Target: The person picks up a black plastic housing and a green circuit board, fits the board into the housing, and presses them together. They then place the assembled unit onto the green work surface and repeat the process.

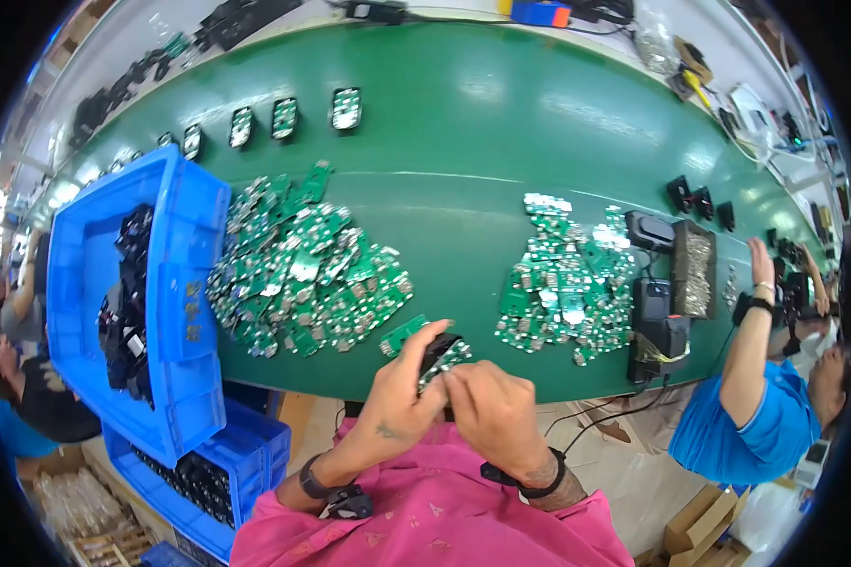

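Observation:
Near the table's front edge, my left hand (397,392) is wrapped round a small black plastic housing (438,350). A green circuit board (456,354) lies against the housing's open side. The fingers of my right hand (496,406) are pinched together at the board's lower edge; whether they grip the board or only press it, I cannot make out. One loose circuit board (403,335) rests on the table just behind my left thumb. Beyond it spreads a large heap of green boards (303,274), and a second heap of boards (567,283) lies to the right.
A blue bin (187,274) with black parts stands left, above a lower blue crate (255,449). Several black housings with boards (346,109) form a row at the back. Right of the heaps are black boxy devices (652,307) and a metal-filled tray (694,269). A blue-shirted person (752,425) sits right.

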{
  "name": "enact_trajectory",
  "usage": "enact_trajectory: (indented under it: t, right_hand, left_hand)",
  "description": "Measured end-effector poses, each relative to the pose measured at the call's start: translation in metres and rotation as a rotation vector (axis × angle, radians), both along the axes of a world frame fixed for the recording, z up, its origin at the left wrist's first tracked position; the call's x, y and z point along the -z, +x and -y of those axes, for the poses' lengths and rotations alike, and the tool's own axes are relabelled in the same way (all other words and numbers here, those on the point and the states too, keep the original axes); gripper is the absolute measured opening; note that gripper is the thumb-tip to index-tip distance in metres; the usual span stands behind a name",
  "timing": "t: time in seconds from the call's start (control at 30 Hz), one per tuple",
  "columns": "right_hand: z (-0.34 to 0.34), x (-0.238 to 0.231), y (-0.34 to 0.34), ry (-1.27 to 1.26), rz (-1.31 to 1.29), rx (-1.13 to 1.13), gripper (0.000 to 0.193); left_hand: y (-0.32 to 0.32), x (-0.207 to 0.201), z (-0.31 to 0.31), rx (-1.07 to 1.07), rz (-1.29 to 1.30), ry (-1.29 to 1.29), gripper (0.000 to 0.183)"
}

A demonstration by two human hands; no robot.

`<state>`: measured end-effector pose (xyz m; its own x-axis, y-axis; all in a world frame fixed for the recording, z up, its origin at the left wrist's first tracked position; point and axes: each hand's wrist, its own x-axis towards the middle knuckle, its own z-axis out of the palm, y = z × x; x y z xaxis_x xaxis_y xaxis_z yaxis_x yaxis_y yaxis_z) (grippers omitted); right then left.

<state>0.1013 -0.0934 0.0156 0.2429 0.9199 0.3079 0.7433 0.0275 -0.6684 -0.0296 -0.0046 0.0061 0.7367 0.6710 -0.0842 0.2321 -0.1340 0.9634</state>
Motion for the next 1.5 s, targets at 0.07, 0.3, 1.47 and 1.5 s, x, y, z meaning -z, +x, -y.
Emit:
enact_trajectory:
  t: [0.07,0.3,1.47,1.5]
  right_hand:
    - [0.004,-0.004,0.004,0.002,0.011,0.013,0.009]
    - [-0.005,0.0,0.016,-0.075,-0.485,0.136,0.017]
    - [-0.006,-0.013,0.015,-0.078,-0.592,0.112,0.011]
    - [-0.008,-0.011,0.014,-0.078,-0.547,0.143,0.011]
  left_hand:
    - [-0.001,0.0,-0.008,0.077,-0.015,0.128,0.063]
    - [-0.003,-0.022,-0.021,0.026,0.053,-0.413,0.055]
    - [0.018,0.015,-0.009,-0.136,0.11,-0.036,0.054]
    - [0.017,0.016,-0.01,-0.118,0.158,-0.06,0.056]
